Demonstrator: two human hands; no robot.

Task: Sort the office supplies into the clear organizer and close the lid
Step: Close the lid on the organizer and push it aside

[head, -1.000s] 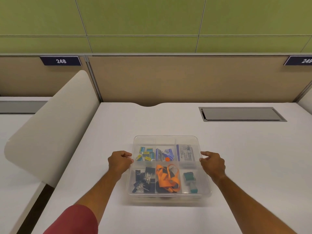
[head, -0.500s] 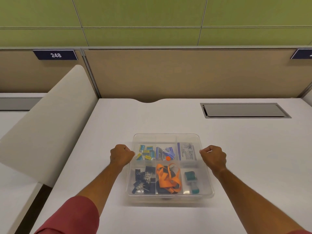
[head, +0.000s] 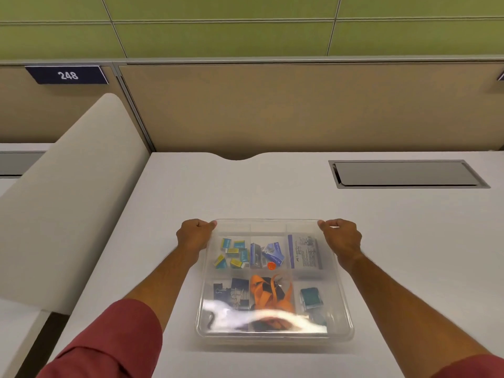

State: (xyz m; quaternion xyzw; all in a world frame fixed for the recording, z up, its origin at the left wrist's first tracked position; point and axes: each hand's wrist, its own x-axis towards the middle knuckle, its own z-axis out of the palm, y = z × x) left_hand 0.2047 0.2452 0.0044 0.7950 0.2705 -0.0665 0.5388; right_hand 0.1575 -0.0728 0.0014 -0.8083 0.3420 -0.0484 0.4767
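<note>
- The left hand (head: 194, 236) has moved from the left side wall of the clear, square plastic organizer (head: 274, 279) up to its far left corner, where its curled fingers now pinch the rim.
- Inside the organizer, under the clear lid (head: 268, 227), the supplies sit sorted: small blue-and-yellow boxes (head: 234, 253) far left, blue packets (head: 266, 255) far middle, a white printed box (head: 304, 252) far right; black binder clips (head: 231, 293) near left, an orange lanyard (head: 268, 294) near middle, a teal stapler-like item (head: 309, 297) near right.
- The organizer rests on the white bench (head: 395, 241), about where it was a second ago, near the front edge.
- The right hand (head: 342, 237) has likewise slid to the far right corner, fingers curled on the rim.
- By my reading, sorting is done and both hands are now pressing the lid's far edge shut; whether it has seated I cannot tell.
</note>
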